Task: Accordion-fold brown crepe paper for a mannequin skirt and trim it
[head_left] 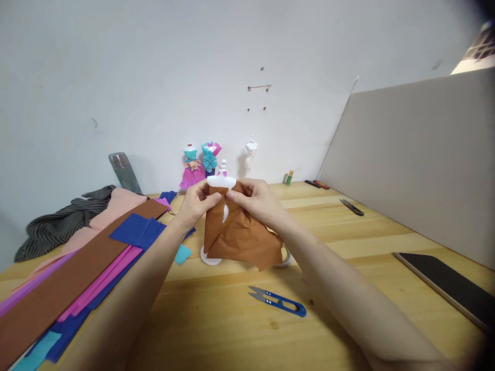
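Note:
A small white mannequin stand (221, 181) rises from the wooden table (216, 330) in front of me, with a piece of brown paper (242, 237) wrapped round its body. My left hand (196, 204) pinches the paper's upper left edge just under the mannequin's shoulders. My right hand (257, 201) pinches the paper's upper right part against the body. Both hands are closed on the paper. The paper flares out and hangs down to the table, hiding most of the stand; only the round base (211, 258) shows at the lower left.
Blue thread snips (279, 301) lie on the table before the stand. Strips of brown, pink and blue paper (77, 273) spread at the left, beside striped cloth (62, 221). Dressed mannequins (201, 164) and a bare white one (251, 153) stand by the wall. Black snips (351, 207) and a dark tablet (444, 281) lie at right.

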The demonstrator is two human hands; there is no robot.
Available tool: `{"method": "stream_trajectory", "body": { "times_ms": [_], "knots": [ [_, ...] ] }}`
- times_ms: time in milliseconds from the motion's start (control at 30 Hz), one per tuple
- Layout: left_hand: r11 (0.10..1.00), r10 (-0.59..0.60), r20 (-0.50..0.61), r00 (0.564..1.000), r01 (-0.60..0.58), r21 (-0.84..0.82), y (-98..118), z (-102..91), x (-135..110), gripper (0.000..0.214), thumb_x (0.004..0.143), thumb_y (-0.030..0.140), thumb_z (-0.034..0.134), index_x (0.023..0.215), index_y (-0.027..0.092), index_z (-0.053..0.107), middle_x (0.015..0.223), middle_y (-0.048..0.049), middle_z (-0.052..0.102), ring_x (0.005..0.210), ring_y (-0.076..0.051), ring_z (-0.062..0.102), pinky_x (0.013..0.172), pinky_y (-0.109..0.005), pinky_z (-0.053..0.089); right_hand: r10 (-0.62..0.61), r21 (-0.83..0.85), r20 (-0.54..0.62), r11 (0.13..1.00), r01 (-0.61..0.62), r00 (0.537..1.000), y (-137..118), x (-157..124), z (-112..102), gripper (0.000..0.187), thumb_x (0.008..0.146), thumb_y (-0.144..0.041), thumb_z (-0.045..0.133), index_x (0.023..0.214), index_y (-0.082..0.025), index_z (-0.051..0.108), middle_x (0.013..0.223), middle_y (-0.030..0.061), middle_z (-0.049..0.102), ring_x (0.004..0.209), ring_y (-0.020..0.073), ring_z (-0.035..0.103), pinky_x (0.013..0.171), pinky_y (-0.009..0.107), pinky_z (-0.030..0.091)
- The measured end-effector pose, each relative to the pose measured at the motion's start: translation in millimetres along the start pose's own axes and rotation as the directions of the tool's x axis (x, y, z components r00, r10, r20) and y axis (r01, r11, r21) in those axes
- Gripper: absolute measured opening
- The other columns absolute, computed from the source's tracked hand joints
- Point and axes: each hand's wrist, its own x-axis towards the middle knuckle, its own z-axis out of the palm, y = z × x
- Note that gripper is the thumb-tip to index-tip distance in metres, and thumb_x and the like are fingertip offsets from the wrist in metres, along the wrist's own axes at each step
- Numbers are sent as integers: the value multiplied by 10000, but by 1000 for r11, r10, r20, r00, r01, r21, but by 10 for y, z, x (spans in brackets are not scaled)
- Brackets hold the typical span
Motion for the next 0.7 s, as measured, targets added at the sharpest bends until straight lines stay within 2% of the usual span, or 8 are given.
{"method": "stream_trajectory", "body": {
  "times_ms": [200,333,433,700],
  "knots": [
    [998,-59,4,998,59,2,-59,-17,0,472,655,437,772,991,130,649,902,-66,708,817,-204,651,750,-293,508,-31,-78,-62,997,26,998,15,5,14,323,761,-413,590,601,-191,417,572,-60,307,547,86,301,502,242,238],
    [998,-52,-14,999,52,34,-85,-13,-12,438,687,463,745,961,134,649,880,-57,700,791,-187,640,718,-267,498,-78,-141,-88,988,65,993,-13,-9,21,360,768,-386,590,561,-197,364,557,-59,305,542,83,294,501,240,234],
    [998,-44,14,999,44,38,-66,-2,-20,451,720,505,707,970,134,646,859,-56,696,759,-182,636,686,-262,499,-101,-176,-101,981,82,990,-17,-14,29,372,778,-370,587,549,-198,351,553,-60,301,536,81,295,502,240,233],
    [997,-83,53,995,83,0,-83,80,-43,489,696,527,721,984,142,628,948,-75,700,863,-215,643,794,-303,499,-122,-239,-164,968,81,979,-2,-8,35,401,753,-373,605,529,-201,321,539,-62,274,540,82,273,501,241,214]
  ]
}}
